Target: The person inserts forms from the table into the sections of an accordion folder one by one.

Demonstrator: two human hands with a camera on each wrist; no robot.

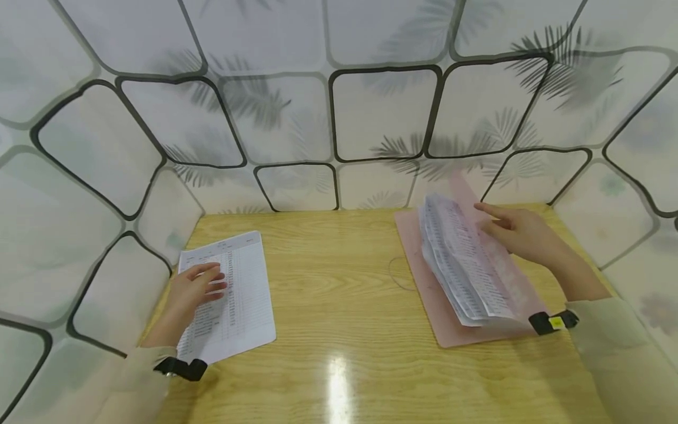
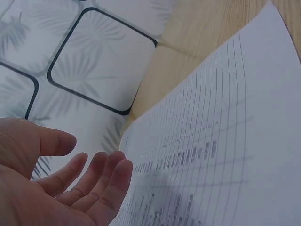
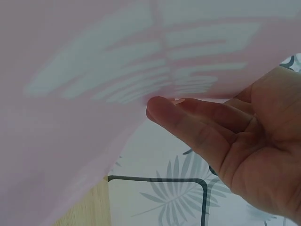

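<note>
On the left lies a white lined sheet [image 1: 246, 306] with rows of handwriting. My left hand [image 1: 193, 294] is over it, fingers loosely bent and nothing between them; the left wrist view shows the thumb apart from the fingers [image 2: 110, 193]. To the right, a pink notebook [image 1: 445, 330] stands partly open, its white written pages [image 1: 466, 265] fanned upward. My right hand [image 1: 521, 235] pinches the edge of its raised pink cover [image 1: 508, 259] between thumb and fingers. In the right wrist view the translucent cover [image 3: 84, 127] fills most of the picture.
A thin pale loop of cord [image 1: 394, 277] lies left of the notebook. The wood-grain table [image 1: 339, 294] is bordered at the back and sides by patterned wall covering [image 1: 384, 118]. Glare brightens the table's front middle.
</note>
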